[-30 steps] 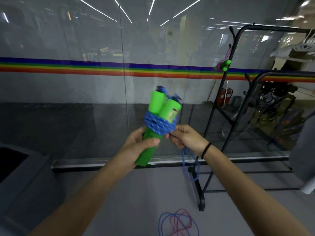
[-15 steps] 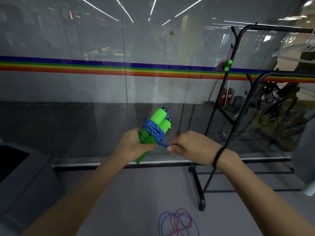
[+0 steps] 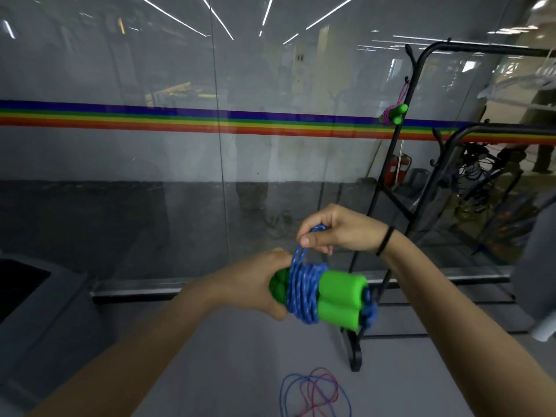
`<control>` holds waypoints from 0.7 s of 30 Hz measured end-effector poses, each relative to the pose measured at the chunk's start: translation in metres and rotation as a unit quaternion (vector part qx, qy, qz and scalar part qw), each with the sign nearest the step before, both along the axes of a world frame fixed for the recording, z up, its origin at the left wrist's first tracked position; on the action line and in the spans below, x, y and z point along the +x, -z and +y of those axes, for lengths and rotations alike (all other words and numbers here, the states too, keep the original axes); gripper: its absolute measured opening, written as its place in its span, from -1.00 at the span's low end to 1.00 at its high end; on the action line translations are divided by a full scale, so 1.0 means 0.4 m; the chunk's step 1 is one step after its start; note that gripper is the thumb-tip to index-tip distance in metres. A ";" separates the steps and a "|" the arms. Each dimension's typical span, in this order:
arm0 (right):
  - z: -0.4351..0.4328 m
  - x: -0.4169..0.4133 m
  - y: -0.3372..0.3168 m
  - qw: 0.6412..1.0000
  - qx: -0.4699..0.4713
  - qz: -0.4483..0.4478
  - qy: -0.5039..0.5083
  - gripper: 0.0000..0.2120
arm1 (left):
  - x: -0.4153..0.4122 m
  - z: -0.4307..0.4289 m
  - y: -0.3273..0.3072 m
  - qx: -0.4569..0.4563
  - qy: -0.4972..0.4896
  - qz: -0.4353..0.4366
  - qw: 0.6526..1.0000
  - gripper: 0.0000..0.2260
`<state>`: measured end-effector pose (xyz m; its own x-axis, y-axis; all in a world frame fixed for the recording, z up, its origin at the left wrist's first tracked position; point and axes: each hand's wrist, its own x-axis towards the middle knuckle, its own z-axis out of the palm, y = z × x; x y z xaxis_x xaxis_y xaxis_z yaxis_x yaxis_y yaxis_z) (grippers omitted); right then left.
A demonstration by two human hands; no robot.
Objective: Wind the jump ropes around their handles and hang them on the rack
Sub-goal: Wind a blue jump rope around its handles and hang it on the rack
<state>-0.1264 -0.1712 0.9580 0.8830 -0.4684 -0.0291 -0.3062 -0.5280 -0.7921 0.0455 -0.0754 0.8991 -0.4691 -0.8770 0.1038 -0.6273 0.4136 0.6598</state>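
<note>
Two green foam handles (image 3: 338, 297) lie side by side, pointing right, with blue speckled rope (image 3: 302, 291) wound around their middle. My left hand (image 3: 255, 284) grips the handles' left ends. My right hand (image 3: 337, 228) sits just above the bundle and pinches a short loop of the blue rope pulled up from the coil. A black metal rack (image 3: 400, 145) stands to the right. A wound pink rope with green handles (image 3: 394, 113) hangs from a hook on the rack's post.
Loose blue and pink rope (image 3: 314, 392) lies on the grey floor below my hands. A glass wall with a rainbow stripe (image 3: 180, 123) runs behind. The rack's foot (image 3: 355, 353) stands close to the right. A dark grey bin (image 3: 33, 302) sits at left.
The handles swung from upright to lying level, pointing right. My right hand rose from beside the bundle to above it, drawing up a rope loop. The hanging tail is gone.
</note>
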 end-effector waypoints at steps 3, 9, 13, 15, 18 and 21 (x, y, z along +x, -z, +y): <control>-0.029 -0.018 0.047 0.991 0.028 -0.080 0.100 -0.80 | 0.007 0.008 -0.003 0.090 -0.032 0.195 0.976 -0.50; 0.005 0.025 0.077 0.966 0.016 -0.186 0.180 -0.69 | -0.043 -0.019 0.006 0.143 -0.189 0.478 0.846 -0.65; 0.027 0.033 0.066 0.932 -0.098 -0.223 0.268 -0.84 | -0.051 -0.027 -0.035 0.193 -0.183 0.579 0.771 -0.90; 0.047 0.035 0.069 0.914 -0.154 -0.227 0.298 -0.90 | -0.048 -0.026 -0.045 0.204 -0.175 0.565 0.780 -0.83; 0.067 0.038 0.069 0.886 -0.223 -0.232 0.335 -0.95 | -0.045 -0.023 -0.051 0.203 -0.171 0.549 0.793 -0.82; 0.083 0.036 0.061 0.875 -0.221 -0.268 0.337 -0.96 | -0.045 -0.017 -0.064 0.212 -0.175 0.565 0.778 -0.82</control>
